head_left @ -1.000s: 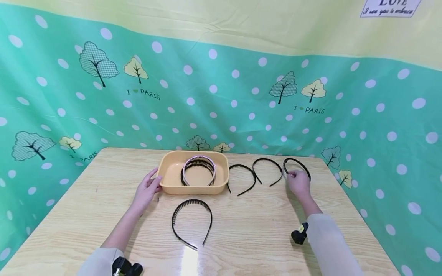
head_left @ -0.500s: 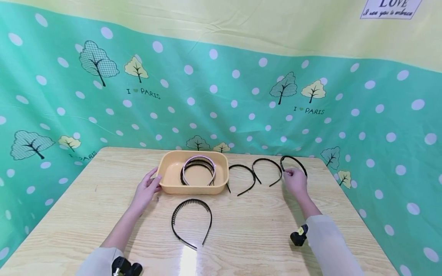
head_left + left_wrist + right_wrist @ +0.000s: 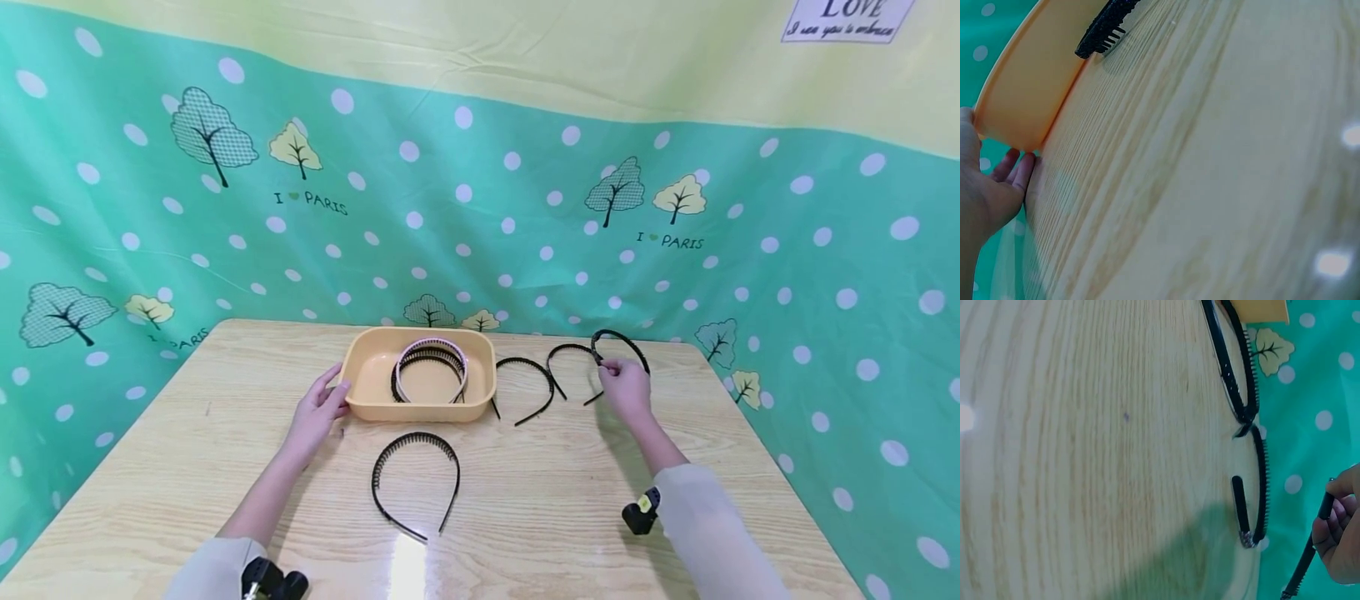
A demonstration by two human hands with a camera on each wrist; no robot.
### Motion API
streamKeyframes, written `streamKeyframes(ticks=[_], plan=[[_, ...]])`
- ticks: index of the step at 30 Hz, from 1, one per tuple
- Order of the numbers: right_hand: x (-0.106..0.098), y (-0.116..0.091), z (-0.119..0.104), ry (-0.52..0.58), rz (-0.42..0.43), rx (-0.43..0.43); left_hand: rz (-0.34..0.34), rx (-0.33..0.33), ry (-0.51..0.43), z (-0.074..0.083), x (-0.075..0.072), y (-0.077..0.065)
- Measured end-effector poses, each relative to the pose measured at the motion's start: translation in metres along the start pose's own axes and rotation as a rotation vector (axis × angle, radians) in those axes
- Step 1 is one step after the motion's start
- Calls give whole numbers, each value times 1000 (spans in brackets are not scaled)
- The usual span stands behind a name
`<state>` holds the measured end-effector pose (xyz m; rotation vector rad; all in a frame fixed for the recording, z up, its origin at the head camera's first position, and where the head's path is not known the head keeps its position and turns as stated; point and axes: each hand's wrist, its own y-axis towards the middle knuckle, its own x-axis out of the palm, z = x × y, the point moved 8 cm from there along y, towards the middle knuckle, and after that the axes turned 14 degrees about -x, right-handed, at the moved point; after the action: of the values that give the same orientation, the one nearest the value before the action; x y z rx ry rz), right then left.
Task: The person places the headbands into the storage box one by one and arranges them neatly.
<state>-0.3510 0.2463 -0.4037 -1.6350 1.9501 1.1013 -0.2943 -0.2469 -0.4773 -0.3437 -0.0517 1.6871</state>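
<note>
My right hand [image 3: 628, 393] pinches a black headband [image 3: 617, 332] near one end and holds it above the far right of the table. In the right wrist view the fingers are curled round this headband [image 3: 1302, 565]. At the left end of a pale orange plastic basin [image 3: 420, 412], my left hand [image 3: 318, 412] grips the wall and rim; the left wrist view shows the basin [image 3: 1029, 81] beside the fingers. Inside it lie a light purple headband [image 3: 429, 341] and dark toothed headbands. Two black headbands lie right of the basin: a nearer one [image 3: 525, 360] and a farther one [image 3: 570, 346], partly hidden.
A black toothed headband [image 3: 417, 436] lies in front of the basin on the wooden table [image 3: 525, 517]. Behind the table hangs a green dotted cloth [image 3: 510, 192] with printed trees. Glare shows at the table's near edge.
My right hand has moved left with the black headband, lifting it, so it now overlaps the farther headband on the table. My left hand has stayed on the basin.
</note>
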Motion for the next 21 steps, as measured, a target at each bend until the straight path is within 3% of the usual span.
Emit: streamKeyframes(ticks=[21], plan=[[19, -5, -35, 38, -17, -46, 10, 2, 0, -2, -1, 1]])
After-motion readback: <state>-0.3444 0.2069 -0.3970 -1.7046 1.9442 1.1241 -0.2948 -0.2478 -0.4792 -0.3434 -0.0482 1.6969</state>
